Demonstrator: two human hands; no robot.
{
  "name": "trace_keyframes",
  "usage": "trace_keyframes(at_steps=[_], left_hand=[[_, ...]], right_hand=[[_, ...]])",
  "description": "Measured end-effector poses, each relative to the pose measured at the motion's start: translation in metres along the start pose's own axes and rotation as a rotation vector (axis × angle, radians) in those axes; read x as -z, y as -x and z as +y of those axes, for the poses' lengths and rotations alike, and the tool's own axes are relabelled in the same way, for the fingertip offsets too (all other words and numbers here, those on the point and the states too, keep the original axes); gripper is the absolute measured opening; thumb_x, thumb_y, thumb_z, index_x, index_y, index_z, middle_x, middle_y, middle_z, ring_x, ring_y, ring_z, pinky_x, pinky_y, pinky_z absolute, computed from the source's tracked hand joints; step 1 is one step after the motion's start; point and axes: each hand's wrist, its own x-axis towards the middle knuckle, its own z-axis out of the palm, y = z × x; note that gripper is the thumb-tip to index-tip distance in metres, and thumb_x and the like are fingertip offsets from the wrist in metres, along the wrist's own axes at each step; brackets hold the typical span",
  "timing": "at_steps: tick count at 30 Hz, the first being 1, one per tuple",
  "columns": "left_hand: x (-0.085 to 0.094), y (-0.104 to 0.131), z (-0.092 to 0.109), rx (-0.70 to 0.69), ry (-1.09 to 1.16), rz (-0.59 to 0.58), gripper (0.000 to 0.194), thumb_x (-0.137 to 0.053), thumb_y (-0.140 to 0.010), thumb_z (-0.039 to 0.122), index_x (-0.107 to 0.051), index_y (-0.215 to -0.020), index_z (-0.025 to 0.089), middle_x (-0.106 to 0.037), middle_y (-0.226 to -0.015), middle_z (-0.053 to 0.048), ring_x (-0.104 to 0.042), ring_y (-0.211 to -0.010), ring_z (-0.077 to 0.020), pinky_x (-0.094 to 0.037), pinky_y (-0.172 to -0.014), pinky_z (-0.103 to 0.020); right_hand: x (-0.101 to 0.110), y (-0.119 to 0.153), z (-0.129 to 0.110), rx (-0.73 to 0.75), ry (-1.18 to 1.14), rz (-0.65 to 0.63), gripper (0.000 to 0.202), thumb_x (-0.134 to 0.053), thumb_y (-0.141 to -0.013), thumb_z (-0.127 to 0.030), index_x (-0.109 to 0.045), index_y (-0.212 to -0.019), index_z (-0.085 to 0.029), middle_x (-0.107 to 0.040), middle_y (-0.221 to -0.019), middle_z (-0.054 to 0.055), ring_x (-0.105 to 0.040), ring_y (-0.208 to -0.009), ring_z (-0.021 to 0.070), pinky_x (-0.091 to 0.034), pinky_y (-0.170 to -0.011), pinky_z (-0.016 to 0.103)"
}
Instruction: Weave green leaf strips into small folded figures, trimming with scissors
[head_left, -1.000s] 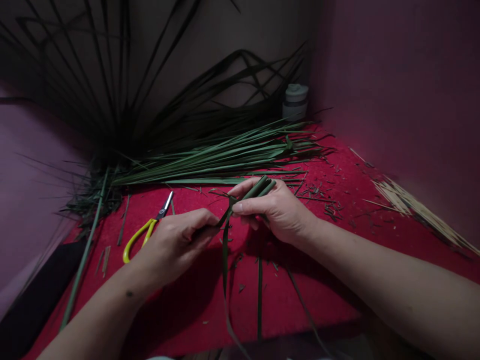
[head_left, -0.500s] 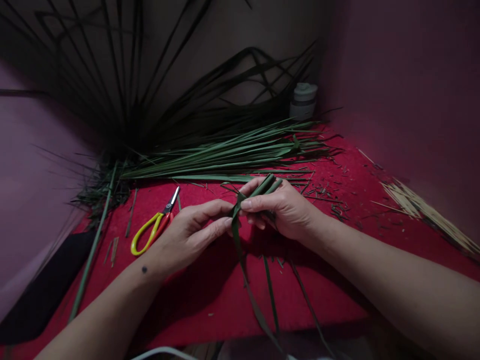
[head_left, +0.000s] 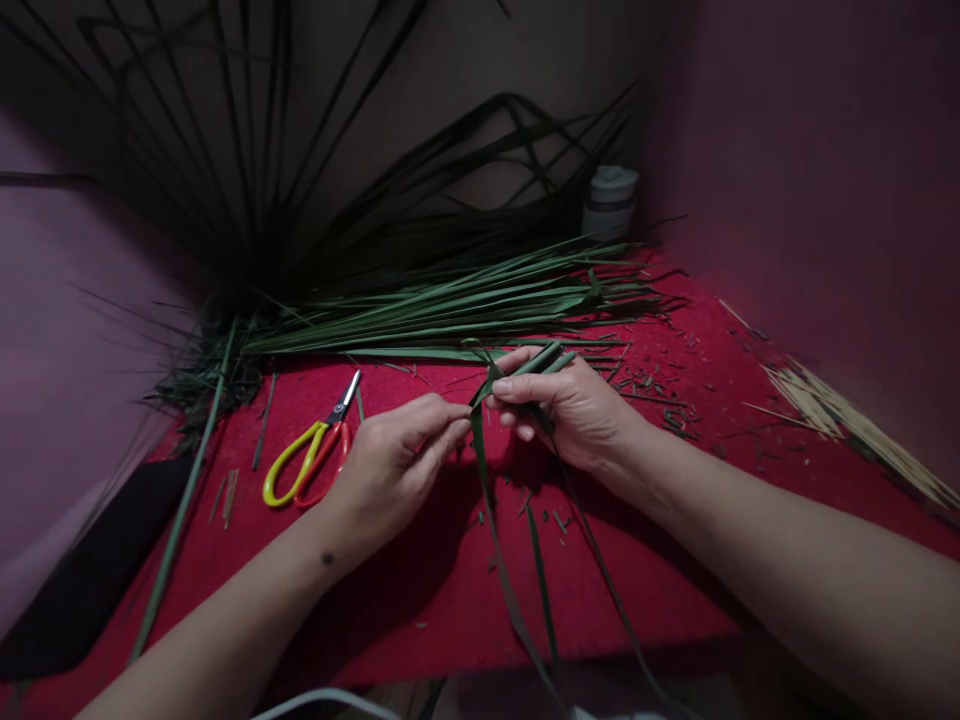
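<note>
Folded green leaf strips [head_left: 541, 358] are pinched between the thumb and fingers of my right hand [head_left: 574, 405]. From this folded piece a long leaf strip [head_left: 491, 520] hangs down past the front edge of the table. My left hand [head_left: 409, 445] pinches the strip at the left side of the fold, fingertips close to those of my right hand. Scissors [head_left: 319, 450] with one yellow and one red handle lie beside my left hand, blades pointing away. The inner side of the folded piece is hidden by my right fingers.
A pile of long green leaves [head_left: 450, 310] stretches across the back of the red cloth [head_left: 420, 620]. Thin pale sticks [head_left: 847, 420] lie at right, a lidded cup [head_left: 609, 200] at the back. A black object [head_left: 97, 570] and a long stalk [head_left: 184, 500] are at left.
My left hand has drawn slightly away from my right, now pinching the strip lower with its fingers closer together. The folded piece has moved a little right and up.
</note>
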Motion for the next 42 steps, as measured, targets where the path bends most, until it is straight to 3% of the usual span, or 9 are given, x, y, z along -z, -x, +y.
trace_keyframes(at_steps=[3,6,10,15,18,23,31,36,42], left_hand=[[-0.002,-0.003,0.004,0.309,0.48,-0.112,0.025,-0.049,-0.085,0.032,-0.068,-0.083,0.015,-0.064,-0.072,-0.004,-0.054,-0.064,-0.0131,-0.038,-0.057,-0.023],[-0.006,-0.005,0.002,0.484,0.875,-0.151,0.026,-0.051,-0.084,0.031,-0.067,-0.079,0.012,-0.063,-0.07,-0.005,-0.045,-0.051,-0.0074,-0.033,-0.048,-0.02],[-0.009,-0.009,-0.004,0.623,1.095,-0.179,0.016,-0.058,-0.079,0.024,-0.064,-0.076,0.01,-0.059,-0.066,-0.002,-0.028,-0.039,0.0001,-0.021,-0.04,-0.016],[-0.006,-0.01,-0.001,0.603,0.934,-0.07,0.012,-0.066,-0.072,0.022,-0.06,-0.067,0.013,-0.053,-0.061,0.003,-0.036,-0.044,-0.0012,-0.024,-0.041,-0.014],[0.0,-0.004,0.009,0.435,0.564,0.05,0.011,-0.066,-0.073,0.025,-0.062,-0.07,0.016,-0.055,-0.062,0.003,-0.047,-0.056,-0.0059,-0.035,-0.052,-0.016],[0.008,0.008,0.016,0.205,0.034,0.127,0.011,-0.059,-0.077,0.027,-0.063,-0.076,0.017,-0.06,-0.063,0.002,-0.05,-0.058,-0.0097,-0.036,-0.053,-0.02],[0.004,0.01,0.012,0.246,0.141,0.075,0.011,-0.058,-0.079,0.028,-0.06,-0.077,0.017,-0.056,-0.062,0.002,-0.047,-0.055,-0.009,-0.035,-0.051,-0.02],[0.003,0.001,0.012,0.417,0.538,-0.014,0.014,-0.063,-0.076,0.03,-0.064,-0.083,0.018,-0.057,-0.062,0.003,-0.048,-0.054,-0.0081,-0.036,-0.051,-0.019],[-0.001,-0.005,0.014,0.454,0.564,0.018,0.017,-0.064,-0.075,0.029,-0.062,-0.065,0.015,-0.055,-0.056,0.003,-0.046,-0.053,-0.0078,-0.036,-0.051,-0.019]], right_hand=[[-0.001,0.001,0.002,0.028,0.031,-0.026,0.023,-0.069,-0.057,-0.01,-0.058,-0.077,-0.014,-0.063,-0.054,0.0,-0.054,-0.041,0.0095,-0.038,-0.034,0.016],[-0.001,0.003,0.003,0.038,0.072,-0.065,0.022,-0.068,-0.058,-0.011,-0.058,-0.078,-0.014,-0.062,-0.054,-0.001,-0.053,-0.039,0.0098,-0.038,-0.034,0.018],[-0.002,0.003,0.004,0.065,0.094,-0.03,0.021,-0.069,-0.057,-0.01,-0.059,-0.075,-0.014,-0.059,-0.051,-0.003,-0.049,-0.037,0.0075,-0.037,-0.034,0.017],[-0.001,0.002,0.005,0.07,0.144,-0.011,0.019,-0.069,-0.057,-0.012,-0.059,-0.074,-0.014,-0.057,-0.05,-0.003,-0.047,-0.036,0.0079,-0.035,-0.033,0.018],[-0.003,0.003,0.006,0.055,0.135,-0.016,0.02,-0.069,-0.057,-0.012,-0.059,-0.074,-0.014,-0.057,-0.05,-0.004,-0.046,-0.037,0.0078,-0.034,-0.033,0.018],[-0.007,0.006,0.004,0.074,0.112,-0.009,0.017,-0.069,-0.057,-0.011,-0.06,-0.071,-0.014,-0.054,-0.047,-0.005,-0.045,-0.036,0.0065,-0.034,-0.036,0.018],[-0.009,0.007,0.001,0.129,0.16,0.058,0.015,-0.07,-0.058,-0.012,-0.061,-0.069,-0.014,-0.052,-0.046,-0.005,-0.044,-0.038,0.0063,-0.033,-0.038,0.019],[-0.007,0.007,0.002,0.158,0.204,0.029,0.015,-0.071,-0.058,-0.013,-0.062,-0.071,-0.014,-0.055,-0.048,-0.005,-0.046,-0.039,0.0072,-0.035,-0.04,0.02],[-0.008,0.009,0.002,0.149,0.284,0.006,0.013,-0.071,-0.06,-0.016,-0.063,-0.071,-0.013,-0.056,-0.05,-0.004,-0.047,-0.042,0.0069,-0.036,-0.042,0.02]])
